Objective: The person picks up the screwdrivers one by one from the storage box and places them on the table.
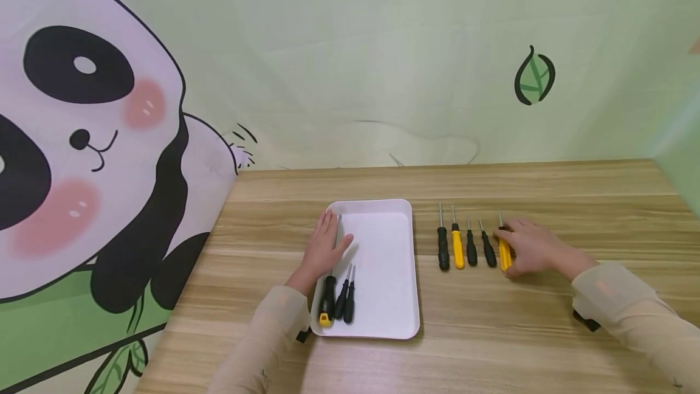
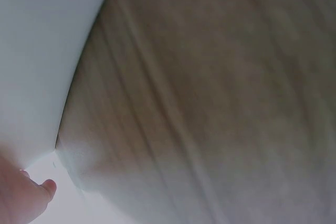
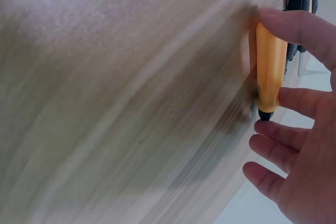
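My left hand (image 1: 324, 249) rests with extended fingers over the left rim of a white tray (image 1: 385, 260). Under and beside it in the tray lie a long black screwdriver with a yellow end (image 1: 327, 306) and two small black screwdrivers. Only a bit of that hand (image 2: 23, 195) appears in the left wrist view. To the right of the tray, my right hand (image 1: 533, 247) pinches the yellow handle of a screwdriver (image 3: 270, 61) between thumb and index finger; the other fingers are spread apart from it. This screwdriver is the rightmost of a row on the table.
Left of the right hand, the row holds a large black screwdriver (image 1: 443, 251), a yellow screwdriver (image 1: 457, 249) and two small black screwdrivers (image 1: 488, 251). The wooden table (image 1: 492, 333) meets a wall with panda and leaf pictures at its back edge.
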Action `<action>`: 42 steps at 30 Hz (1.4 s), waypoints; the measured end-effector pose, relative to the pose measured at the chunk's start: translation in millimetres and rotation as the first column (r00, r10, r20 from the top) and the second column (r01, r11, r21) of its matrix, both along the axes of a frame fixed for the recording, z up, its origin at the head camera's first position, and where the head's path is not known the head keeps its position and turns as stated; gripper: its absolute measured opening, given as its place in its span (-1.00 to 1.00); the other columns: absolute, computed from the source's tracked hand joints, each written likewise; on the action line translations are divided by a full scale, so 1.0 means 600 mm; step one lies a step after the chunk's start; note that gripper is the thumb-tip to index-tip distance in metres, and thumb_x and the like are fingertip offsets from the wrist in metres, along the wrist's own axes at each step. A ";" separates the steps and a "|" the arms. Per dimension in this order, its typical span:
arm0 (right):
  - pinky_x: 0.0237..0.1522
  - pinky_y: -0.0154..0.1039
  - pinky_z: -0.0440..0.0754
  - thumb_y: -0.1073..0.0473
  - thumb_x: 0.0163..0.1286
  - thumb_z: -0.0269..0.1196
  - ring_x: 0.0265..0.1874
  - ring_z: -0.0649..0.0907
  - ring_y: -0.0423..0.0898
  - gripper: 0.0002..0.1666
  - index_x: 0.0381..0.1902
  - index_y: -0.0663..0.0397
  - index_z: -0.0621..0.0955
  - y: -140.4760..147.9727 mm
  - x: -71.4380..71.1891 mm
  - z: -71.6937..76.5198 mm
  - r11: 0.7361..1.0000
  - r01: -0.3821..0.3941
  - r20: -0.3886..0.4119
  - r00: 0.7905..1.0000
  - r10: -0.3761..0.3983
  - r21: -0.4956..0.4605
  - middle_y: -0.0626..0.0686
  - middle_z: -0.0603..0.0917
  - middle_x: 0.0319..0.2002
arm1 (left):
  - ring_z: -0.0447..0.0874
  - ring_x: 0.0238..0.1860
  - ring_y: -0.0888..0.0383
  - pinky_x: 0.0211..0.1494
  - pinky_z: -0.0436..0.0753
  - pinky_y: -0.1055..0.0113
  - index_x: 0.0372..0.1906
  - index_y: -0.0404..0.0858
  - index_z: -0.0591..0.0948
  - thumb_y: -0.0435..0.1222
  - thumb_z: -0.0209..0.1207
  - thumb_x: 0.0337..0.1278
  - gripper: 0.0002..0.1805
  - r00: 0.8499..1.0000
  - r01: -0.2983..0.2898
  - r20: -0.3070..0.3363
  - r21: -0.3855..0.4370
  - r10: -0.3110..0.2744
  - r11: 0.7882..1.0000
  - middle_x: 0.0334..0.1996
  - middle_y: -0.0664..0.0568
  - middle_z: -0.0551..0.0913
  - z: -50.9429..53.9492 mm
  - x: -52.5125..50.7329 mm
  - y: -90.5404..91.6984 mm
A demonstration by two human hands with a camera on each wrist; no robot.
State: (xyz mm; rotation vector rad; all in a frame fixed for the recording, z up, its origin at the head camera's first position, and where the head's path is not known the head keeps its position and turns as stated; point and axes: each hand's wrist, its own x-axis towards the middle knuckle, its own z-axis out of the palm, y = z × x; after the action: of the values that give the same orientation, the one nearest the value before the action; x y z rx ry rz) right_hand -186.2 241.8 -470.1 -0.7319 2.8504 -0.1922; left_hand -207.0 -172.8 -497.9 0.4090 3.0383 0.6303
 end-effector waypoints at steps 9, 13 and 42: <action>-0.06 0.28 0.34 -0.11 -0.24 0.38 0.05 0.34 0.30 -0.05 0.14 0.18 0.40 0.002 0.002 -0.002 1.000 0.006 0.009 1.000 -0.006 -0.002 0.38 0.33 0.12 | -0.20 0.39 -0.09 0.39 -0.04 0.09 0.32 -0.43 -0.02 0.06 -0.18 0.23 -0.22 1.000 -0.010 0.009 -0.017 0.011 1.000 0.37 -0.21 -0.12 -0.001 -0.001 0.001; -0.07 0.30 0.32 -0.13 -0.23 0.39 0.07 0.31 0.31 -0.01 0.19 0.14 0.36 0.004 0.004 -0.003 1.000 0.011 0.023 1.000 -0.011 -0.006 0.38 0.31 0.13 | -0.20 0.39 -0.09 0.39 -0.05 0.10 0.33 -0.42 -0.02 0.06 -0.18 0.22 -0.21 1.000 -0.011 0.005 -0.020 0.011 1.000 0.37 -0.20 -0.12 -0.003 -0.001 0.000; 0.03 0.33 0.22 -0.23 -0.07 0.29 0.14 0.24 0.36 -0.04 0.22 0.14 0.31 -0.014 0.012 0.019 0.999 0.015 -0.019 1.000 -0.016 -0.052 0.38 0.20 0.22 | -0.21 0.39 -0.10 0.38 -0.04 0.06 0.33 -0.41 -0.02 0.07 -0.18 0.22 -0.21 1.000 -0.014 0.013 -0.002 0.014 1.000 0.38 -0.20 -0.13 0.001 0.002 0.001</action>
State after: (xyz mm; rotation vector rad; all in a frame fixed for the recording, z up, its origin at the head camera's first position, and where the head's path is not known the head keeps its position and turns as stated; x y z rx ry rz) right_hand -178.8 233.7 -458.5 -0.7263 2.8802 -0.2637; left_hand -205.5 -172.3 -497.3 0.3827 3.0320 0.6284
